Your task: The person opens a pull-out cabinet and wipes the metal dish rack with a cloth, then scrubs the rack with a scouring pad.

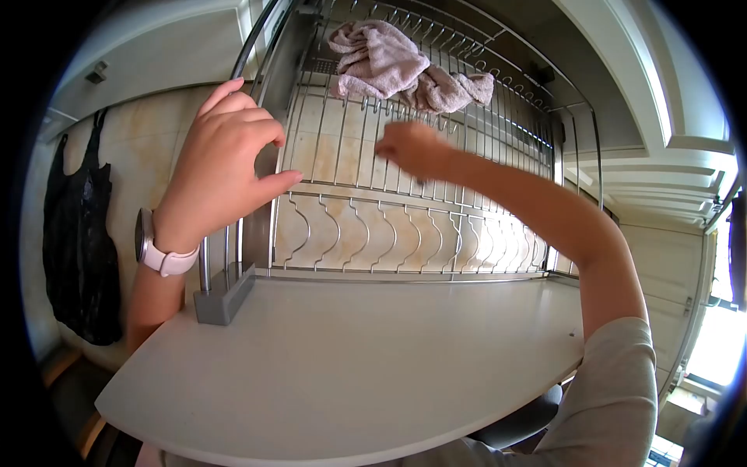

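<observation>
My left hand (233, 148), with a pink-strapped watch (177, 262) on its wrist, is at the left side of a wire rack (334, 148). Its thumb and fingers are apart, and the far fingertips are close to the metal side rail (261, 27); contact is unclear. My right hand (412, 149) hovers over the rack's middle, slightly blurred. Its fingers are curled closed, and whatever they may hold is hidden. Just beyond it, a crumpled pinkish cloth (381, 62) lies across the wires, apart from both hands.
A pale curved board (350, 358) spans the front, with a grey plastic bracket (222, 303) at its left corner. Black bag-like fabric (82, 241) lies at far left. White cabinets (156, 58) flank the rack. Wavy wire dividers (393, 233) line its near side.
</observation>
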Demonstrator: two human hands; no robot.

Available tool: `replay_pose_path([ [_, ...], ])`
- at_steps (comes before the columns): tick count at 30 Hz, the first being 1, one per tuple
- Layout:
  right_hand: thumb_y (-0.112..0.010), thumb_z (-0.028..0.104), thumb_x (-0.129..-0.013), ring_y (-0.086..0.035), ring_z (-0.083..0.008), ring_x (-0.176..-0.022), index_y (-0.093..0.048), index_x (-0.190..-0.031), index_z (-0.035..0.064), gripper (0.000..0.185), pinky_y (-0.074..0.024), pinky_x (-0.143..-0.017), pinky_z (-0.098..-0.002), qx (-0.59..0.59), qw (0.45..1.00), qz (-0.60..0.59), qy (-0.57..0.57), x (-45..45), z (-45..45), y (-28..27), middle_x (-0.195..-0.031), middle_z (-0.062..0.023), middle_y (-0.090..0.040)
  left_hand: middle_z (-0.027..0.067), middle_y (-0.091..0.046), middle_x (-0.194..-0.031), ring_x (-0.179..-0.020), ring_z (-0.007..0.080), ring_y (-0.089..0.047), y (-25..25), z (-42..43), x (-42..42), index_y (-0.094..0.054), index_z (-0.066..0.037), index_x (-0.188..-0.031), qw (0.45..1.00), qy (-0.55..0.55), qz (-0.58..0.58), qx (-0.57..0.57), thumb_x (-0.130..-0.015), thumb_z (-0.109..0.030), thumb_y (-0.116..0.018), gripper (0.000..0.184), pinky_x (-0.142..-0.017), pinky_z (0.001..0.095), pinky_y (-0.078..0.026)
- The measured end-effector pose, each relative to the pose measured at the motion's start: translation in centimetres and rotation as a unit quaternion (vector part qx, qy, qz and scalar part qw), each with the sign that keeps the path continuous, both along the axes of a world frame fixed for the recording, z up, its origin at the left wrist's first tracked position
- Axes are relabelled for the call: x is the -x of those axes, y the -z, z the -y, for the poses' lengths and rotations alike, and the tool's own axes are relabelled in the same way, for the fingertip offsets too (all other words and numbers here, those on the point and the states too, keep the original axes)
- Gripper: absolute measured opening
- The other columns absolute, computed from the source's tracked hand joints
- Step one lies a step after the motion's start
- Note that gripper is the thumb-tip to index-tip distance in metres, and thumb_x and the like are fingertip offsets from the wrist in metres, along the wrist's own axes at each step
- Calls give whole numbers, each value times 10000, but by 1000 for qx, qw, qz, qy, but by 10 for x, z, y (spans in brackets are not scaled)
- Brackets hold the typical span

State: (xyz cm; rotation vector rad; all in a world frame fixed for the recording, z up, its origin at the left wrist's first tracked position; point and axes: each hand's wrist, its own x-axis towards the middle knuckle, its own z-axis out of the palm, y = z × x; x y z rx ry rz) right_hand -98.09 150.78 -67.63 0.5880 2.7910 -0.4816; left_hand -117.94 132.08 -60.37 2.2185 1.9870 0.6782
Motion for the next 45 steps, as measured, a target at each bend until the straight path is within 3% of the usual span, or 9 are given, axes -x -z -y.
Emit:
replay_pose_path([
  [6,-490,94,-797,-569,-275,-845,-592,-852,71,118,-497,-722,-373,-77,997,-13,-30,1,-3,1,-890,-85,-526,84,-557,-716,-785,250,-508,-2,1,-1,-567,-35,-706,1000,1,-23,17,-576,-185,-732,259,-1020,430,-265],
  [9,-507,119,-803,-569,-268,-815,-601,-845,90,107,-488,-697,-374,32,999,-35,-3,-10,5,9,-855,-80,-530,83,-557,-712,-786,249,-510,1,1,-1,-568,-34,-704,1000,-1,-13,11,-575,-187,-733,259,-1021,429,-264],
  [13,-572,106,-797,-578,-255,-718,-623,-867,82,90,-482,-651,-361,-20,985,-126,-118,-25,10,14,-790,-70,-547,61,-521,-600,-710,220,-507,6,-2,0,-570,-20,-628,998,-6,7,-61,-586,-175,-722,221,-1016,397,-295],
  [15,-581,101,-790,-578,-252,-701,-634,-855,80,87,-481,-640,-359,10,999,-40,27,-8,5,-5,-776,-71,-556,61,-524,-602,-708,218,-507,7,0,-1,-569,-19,-624,999,1,1,-54,-596,-175,-716,216,-1016,397,-296],
  [16,-581,97,-790,-581,-239,-702,-639,-840,69,82,-484,-635,-350,-3,988,-146,-57,-8,-16,7,-769,-69,-566,60,-524,-601,-709,216,-507,7,0,-1,-568,-19,-618,998,0,-3,-55,-603,-176,-712,213,-1016,397,-295],
  [20,-585,96,-788,-579,-243,-698,-632,-848,35,97,-479,-626,-348,89,981,-143,-101,-32,15,11,-793,-71,-578,56,-568,-709,-784,234,-511,0,1,0,-574,-30,-677,999,-6,-30,8,-625,-179,-703,204,-1022,424,-267],
  [27,-593,85,-779,-573,-248,-711,-637,-840,52,82,-480,-623,-343,34,983,-165,-69,-26,7,12,-775,-71,-566,42,-571,-703,-782,220,-513,1,1,0,-585,-32,-611,999,2,-36,19,-656,-169,-684,175,-1017,424,-273],
  [31,-588,70,-773,-574,-250,-714,-626,-847,53,85,-488,-626,-340,6,974,-174,-142,-27,1,19,-774,-77,-563,47,-572,-704,-777,214,-514,1,1,0,-604,-30,-591,999,0,-36,16,-675,-155,-669,164,-1015,424,-274],
  [45,-613,73,-749,-568,-252,-684,-647,-818,48,81,-471,-609,-332,61,980,-182,-41,-29,18,15,-744,-74,-575,57,-572,-716,-775,212,-516,1,2,1,-611,-28,-564,1000,1,-30,6,-657,-183,-687,197,-1017,421,-279],
])
